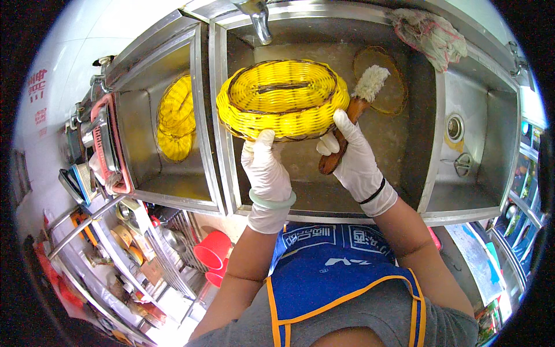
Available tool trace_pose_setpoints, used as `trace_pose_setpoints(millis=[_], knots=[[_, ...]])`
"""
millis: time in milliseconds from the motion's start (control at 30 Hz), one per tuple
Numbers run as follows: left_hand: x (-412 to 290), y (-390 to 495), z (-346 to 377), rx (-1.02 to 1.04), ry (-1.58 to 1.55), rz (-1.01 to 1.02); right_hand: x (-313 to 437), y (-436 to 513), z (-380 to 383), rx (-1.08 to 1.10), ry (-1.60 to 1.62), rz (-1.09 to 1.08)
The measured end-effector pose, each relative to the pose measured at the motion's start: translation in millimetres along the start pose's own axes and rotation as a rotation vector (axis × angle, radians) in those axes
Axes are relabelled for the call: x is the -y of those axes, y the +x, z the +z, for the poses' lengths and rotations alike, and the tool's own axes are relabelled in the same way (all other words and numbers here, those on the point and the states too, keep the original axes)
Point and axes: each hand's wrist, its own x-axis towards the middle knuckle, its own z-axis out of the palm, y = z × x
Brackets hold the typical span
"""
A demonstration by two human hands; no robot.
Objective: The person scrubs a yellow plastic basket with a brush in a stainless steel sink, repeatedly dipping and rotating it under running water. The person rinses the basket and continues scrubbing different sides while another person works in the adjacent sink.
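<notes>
A yellow oval woven basket with dark brown trim is held up over the middle basin of a stainless steel sink. My left hand, in a white glove with a pale green bangle over the cuff, grips its near left edge. At the near right edge, my right hand, also gloved, pinches the basket with the thumb. That same hand holds a scrubbing brush by its brown wooden handle, white bristles pointing up and away. The fingers behind the basket are mostly hidden.
More yellow woven baskets lie in the left basin. Another basket appears submerged in the middle basin's water. A metal faucet overhangs the back edge. A wet cloth drapes over the back right corner. The right basin has a drain.
</notes>
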Motion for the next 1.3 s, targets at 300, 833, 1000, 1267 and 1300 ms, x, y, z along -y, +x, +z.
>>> trace_pose_setpoints(millis=[300, 833, 1000, 1267, 1300], knots=[[-10, -2, -5, 0.131, 0.063, -0.091, 0, 4, -9, -0.034, 0.121, 0.060], [-3, -3, -14, 0.168, 0.047, -0.005, -3, -6, -12, 0.010, 0.054, 0.025], [-7, -2, -12, 0.151, -0.162, -0.073, -1, -5, -11, -0.018, 0.088, 0.065], [-2, -8, -7, 0.203, 0.037, -0.032, 1, 0, -17, -0.011, 0.104, 0.027], [-1, -7, -7, 0.195, 0.051, -0.028, 0, -1, -18, -0.016, 0.098, 0.032]])
